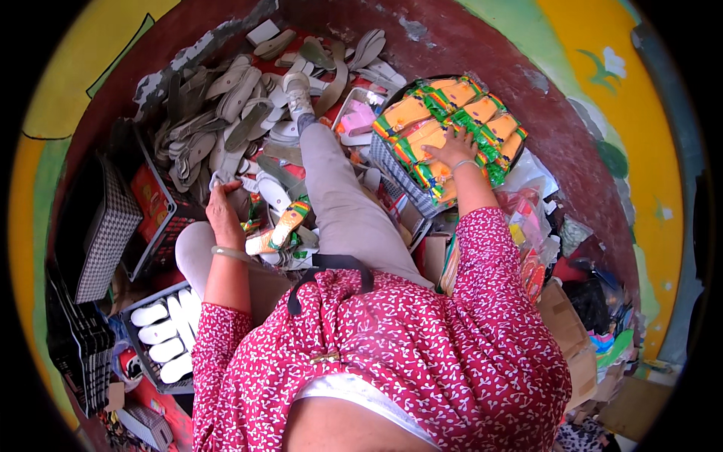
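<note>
My right hand (pixel 454 151) lies with spread fingers on a layer of packets (pixel 407 113). They look like yellow-orange insoles in green and rainbow-striped wrappers. They fill a checked box (pixel 403 178) at the right. At the left, my left hand (pixel 221 209) is closed beside a heap of loose grey and white shoe soles (pixel 235 94). A pale bit shows at its fingertips, too small to name. Between my legs lie similar striped packets (pixel 290 220) and a white sole (pixel 273 191).
A crate of white shoe-shaped pieces (pixel 167 331) stands at the lower left, below tilted checked boxes (pixel 109 226). My outstretched leg (pixel 339 181) divides the heap from the packet box. A cardboard box (pixel 566 331) and plastic bags (pixel 527 218) crowd the right. A painted wall (pixel 520 56) curves behind.
</note>
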`<state>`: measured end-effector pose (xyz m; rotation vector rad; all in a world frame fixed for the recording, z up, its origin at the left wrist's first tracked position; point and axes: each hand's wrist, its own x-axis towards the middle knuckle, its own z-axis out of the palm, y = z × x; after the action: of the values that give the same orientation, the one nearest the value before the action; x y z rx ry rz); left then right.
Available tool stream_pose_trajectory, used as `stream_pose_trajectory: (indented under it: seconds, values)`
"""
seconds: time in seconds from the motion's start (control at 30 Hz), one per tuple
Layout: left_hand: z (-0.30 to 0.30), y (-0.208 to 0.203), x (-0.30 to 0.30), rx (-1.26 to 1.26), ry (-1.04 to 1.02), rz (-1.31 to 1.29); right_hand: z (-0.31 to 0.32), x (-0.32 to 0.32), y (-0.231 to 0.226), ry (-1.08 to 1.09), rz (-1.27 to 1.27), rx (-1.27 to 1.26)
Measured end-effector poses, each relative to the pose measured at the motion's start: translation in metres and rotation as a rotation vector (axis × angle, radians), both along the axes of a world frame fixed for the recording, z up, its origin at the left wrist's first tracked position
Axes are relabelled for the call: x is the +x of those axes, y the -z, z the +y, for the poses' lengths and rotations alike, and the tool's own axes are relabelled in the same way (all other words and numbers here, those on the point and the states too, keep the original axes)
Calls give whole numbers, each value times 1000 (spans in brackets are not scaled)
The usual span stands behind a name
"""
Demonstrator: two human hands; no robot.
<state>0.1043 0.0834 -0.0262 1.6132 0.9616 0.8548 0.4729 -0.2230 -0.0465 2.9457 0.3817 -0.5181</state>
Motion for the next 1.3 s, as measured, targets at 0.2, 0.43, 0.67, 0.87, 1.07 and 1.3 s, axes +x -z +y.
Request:
stream_pose_trajectory:
  seconds: [0.2,0.43,0.67,0.87,1.07,1.3]
  values:
    - [2,3,-5,-88,-12,-50,-2,1,13,9,-9,41]
    - [0,-7,-11,-124,-44,-121,3,2,14,3,-33,-2]
    - [0,-26,-31,-356,-128,-212,3,13,11,-82,-113,38]
    - [12,-50,-48,-437,-141,-485,61,-20,-20,-561,-269,737]
    - [-8,-67,-21,-749,131,-680,182,-232,-65,-439,1092,1561]
    - [13,-66,-16,-29,382,-76,224,-209,-10,138,1399,1687]
